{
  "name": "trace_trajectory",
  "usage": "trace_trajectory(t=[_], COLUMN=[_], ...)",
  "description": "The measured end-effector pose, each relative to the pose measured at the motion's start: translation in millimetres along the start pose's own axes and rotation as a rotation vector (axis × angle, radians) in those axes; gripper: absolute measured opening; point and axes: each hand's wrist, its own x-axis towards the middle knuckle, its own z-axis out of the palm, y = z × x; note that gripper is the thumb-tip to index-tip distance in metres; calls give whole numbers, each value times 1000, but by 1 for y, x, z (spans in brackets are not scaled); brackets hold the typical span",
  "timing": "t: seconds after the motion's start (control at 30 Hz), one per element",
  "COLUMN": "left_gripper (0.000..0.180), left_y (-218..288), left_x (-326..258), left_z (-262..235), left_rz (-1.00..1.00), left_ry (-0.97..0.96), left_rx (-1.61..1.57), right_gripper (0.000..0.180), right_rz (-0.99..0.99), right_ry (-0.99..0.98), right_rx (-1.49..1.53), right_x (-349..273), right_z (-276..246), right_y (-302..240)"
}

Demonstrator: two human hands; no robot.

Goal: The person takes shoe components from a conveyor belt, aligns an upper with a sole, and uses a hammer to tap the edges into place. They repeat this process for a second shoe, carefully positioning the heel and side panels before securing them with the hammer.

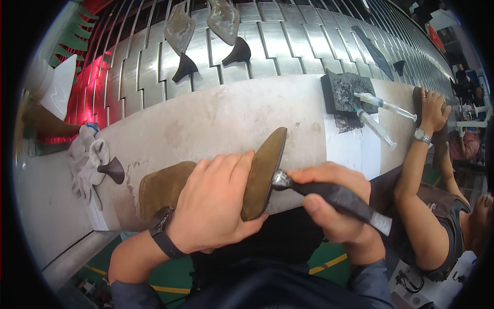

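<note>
At centre, the left hand (pixel 213 198) clasps a brown suede shoe (pixel 263 170); right of it, the right hand (pixel 334 220) grips a dark, silver-ended tool (pixel 351 201).

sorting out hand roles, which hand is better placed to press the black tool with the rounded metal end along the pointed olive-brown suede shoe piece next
Likely the right hand: it grips the tool, whose metal end sits at the edge of the shoe piece; the left hand holds that piece.

The slatted conveyor (pixel 293 44), hammer (pixel 334 195) and shoe heels (pixel 237 52) show a footwear workshop.
</note>
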Motion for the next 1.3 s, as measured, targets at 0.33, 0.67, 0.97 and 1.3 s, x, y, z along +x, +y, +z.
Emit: trace_trajectory(t=[0.33, 0.67, 0.97, 1.3], left_gripper=[102, 98, 112, 69], left_y=[-4, -5, 0, -16], left_x=[4, -3, -37, -77], left_z=[2, 0, -25, 103], left_rz=[18, -1, 244, 283], left_ry=[-14, -5, 824, 826], left_rx=[-6, -8, 13, 312], right_gripper=[22, 27, 33, 39], right_rz=[187, 389, 341, 249], right_ry=[82, 208, 426, 360], right_rx=[147, 336, 545, 757], right_x=[41, 59, 17, -112], right_z=[-14, -10, 23, 96], right_y=[24, 36, 56, 19])
